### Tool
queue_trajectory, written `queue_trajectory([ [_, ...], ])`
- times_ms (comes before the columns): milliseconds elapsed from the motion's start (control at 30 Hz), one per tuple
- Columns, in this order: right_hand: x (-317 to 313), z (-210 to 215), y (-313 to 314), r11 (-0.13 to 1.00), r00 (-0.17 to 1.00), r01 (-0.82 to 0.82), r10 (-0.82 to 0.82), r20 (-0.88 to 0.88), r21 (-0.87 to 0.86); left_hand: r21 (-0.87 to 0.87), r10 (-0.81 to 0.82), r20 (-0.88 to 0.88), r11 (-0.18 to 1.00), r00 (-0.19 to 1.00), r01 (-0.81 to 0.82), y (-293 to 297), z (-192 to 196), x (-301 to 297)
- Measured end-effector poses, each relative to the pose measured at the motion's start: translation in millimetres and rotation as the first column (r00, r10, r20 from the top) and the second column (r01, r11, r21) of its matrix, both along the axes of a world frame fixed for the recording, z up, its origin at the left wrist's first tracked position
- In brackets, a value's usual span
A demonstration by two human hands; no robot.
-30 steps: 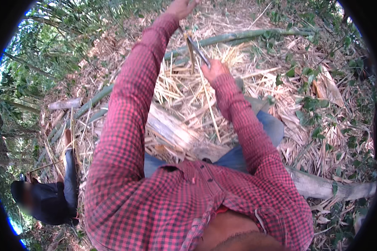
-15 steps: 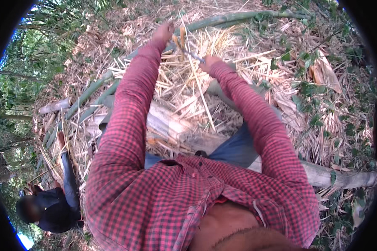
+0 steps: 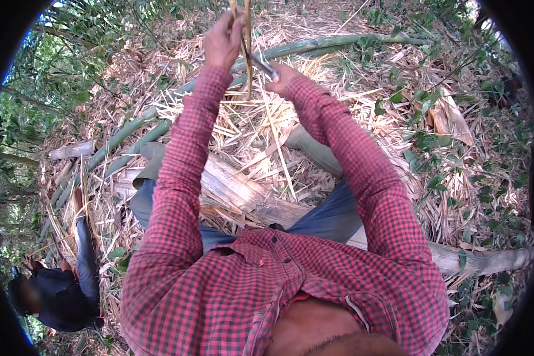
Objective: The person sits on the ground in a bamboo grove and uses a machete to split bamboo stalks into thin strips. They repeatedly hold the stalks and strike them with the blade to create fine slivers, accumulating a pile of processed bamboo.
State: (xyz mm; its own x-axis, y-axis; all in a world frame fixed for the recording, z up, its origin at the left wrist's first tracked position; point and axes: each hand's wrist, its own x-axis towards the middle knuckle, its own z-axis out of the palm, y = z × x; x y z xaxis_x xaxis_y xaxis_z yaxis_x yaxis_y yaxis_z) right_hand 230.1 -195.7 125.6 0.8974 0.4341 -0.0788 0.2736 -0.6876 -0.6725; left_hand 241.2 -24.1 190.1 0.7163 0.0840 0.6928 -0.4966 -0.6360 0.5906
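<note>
At the top of the view, my left hand (image 3: pixel 222 41) is closed around a thin tan bamboo strip (image 3: pixel 248 78). The strip looks split in two, with both lengths running up past the upper edge. My right hand (image 3: pixel 283 80) is lower and to the right, closed on a knife (image 3: pixel 263 66). Its dark, narrow blade reaches up and left to meet the strip just below my left hand. The knife's handle is mostly hidden in my fingers. Beneath both hands lies a litter of pale bamboo slivers (image 3: pixel 231 121).
Long green bamboo poles (image 3: pixel 332 41) lie beyond my hands and to the left. I sit astride a thick log (image 3: pixel 228 181), which extends right. Another person (image 3: pixel 62 293) sits at the lower left. Leafy plants (image 3: pixel 433 142) grow on the right.
Both my hands and the bamboo strip have come up higher, the strip now standing more upright. My right hand has shifted slightly left. The whole view has tilted a little.
</note>
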Motion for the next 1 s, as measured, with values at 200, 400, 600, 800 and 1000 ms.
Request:
queue_trajectory([
  [200, -46.0, 102.2, -31.9, 0.985, 0.992, -0.105, 0.113, -0.053, 0.134, -0.081, -0.152, 0.134, 0.983, 0.979, 0.164, -28.7, 120.2, -43.0],
  [400, -62.7, 61.4, -19.5, 0.995, 0.936, -0.092, 0.079, -0.344, -0.023, -0.111, -0.051, -0.127, 0.993, 0.991, 0.037, -11.5, 54.2, -32.9],
  [600, -65.5, -4.6, 3.0, 0.918, 0.961, 0.002, 0.108, -0.256, 0.396, -0.238, -0.190, -0.142, 0.959, 0.971, 0.153, 27.3, 50.1, -19.2],
  [800, -49.9, -11.3, -6.4, 0.994, 0.944, 0.097, -0.079, -0.319, 0.042, -0.198, -0.159, -0.167, 0.972, 0.973, 0.125, 21.0, 46.4, -16.7],
  [1000, -21.6, 15.8, -43.4, 0.778, 0.907, 0.081, 0.201, 0.369, -0.623, -0.020, -0.073, -0.106, 0.997, 0.992, 0.071, -2.5, 51.0, -13.1],
])
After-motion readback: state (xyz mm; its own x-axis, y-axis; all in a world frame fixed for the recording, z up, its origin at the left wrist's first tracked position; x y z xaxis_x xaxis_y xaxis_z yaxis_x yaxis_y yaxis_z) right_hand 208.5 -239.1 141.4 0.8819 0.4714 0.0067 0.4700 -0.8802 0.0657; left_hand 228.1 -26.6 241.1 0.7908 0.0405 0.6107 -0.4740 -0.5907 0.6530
